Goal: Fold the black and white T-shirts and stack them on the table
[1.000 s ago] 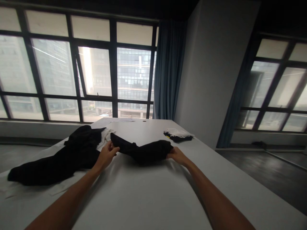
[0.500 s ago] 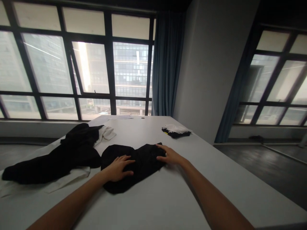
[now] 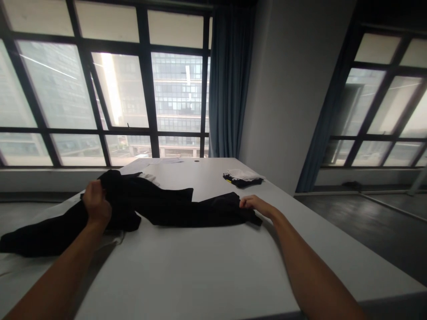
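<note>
A black cloth [image 3: 200, 212] is stretched sideways between my two hands, low over the white table [image 3: 200, 271]. My left hand [image 3: 96, 202] is closed on its left end, raised in front of a pile of dark clothing [image 3: 43, 235]. My right hand [image 3: 255, 203] pinches the right end, where a corner hangs past the fingers. The left part of the cloth overlaps the pile, so the border between them is hard to make out.
A folded white and black stack [image 3: 243, 178] lies at the table's back right. White fabric [image 3: 148, 178] shows behind the dark pile. Papers [image 3: 167, 161] lie at the far edge. A curtain [image 3: 227, 89] and windows stand beyond.
Both hands were spread flat on the bunched black cloth; now they are closed on it. My left hand has moved left and up, my right slightly right, and the cloth has become long and narrow.
</note>
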`<action>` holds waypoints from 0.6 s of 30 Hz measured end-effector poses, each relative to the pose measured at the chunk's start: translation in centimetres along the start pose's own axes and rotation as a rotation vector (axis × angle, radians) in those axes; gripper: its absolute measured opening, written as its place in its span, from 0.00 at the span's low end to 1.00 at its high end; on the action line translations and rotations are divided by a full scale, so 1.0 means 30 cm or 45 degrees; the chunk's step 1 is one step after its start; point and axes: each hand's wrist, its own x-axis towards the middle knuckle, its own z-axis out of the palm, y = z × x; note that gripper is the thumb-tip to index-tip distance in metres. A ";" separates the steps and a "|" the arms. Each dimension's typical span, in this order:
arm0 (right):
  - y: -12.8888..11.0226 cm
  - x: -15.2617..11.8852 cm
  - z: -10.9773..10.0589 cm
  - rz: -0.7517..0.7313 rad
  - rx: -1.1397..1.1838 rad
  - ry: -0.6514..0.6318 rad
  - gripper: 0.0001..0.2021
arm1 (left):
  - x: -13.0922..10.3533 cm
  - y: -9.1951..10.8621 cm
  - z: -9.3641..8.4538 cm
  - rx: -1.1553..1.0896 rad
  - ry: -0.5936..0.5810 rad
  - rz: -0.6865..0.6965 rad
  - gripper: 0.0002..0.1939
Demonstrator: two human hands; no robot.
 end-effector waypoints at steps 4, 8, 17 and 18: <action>-0.023 -0.007 0.036 -0.056 -0.078 0.096 0.26 | -0.054 0.054 0.027 0.126 -0.080 0.348 0.20; -0.074 -0.015 0.099 -0.053 -0.367 -0.076 0.46 | -0.182 0.108 0.140 0.405 -0.780 0.672 0.29; -0.087 -0.048 0.006 0.221 -0.498 -0.427 0.13 | -0.342 0.208 0.267 0.636 -1.715 0.684 0.43; -0.078 -0.040 0.003 0.178 -0.584 -0.197 0.13 | -0.353 0.242 0.287 0.641 -1.746 0.739 0.36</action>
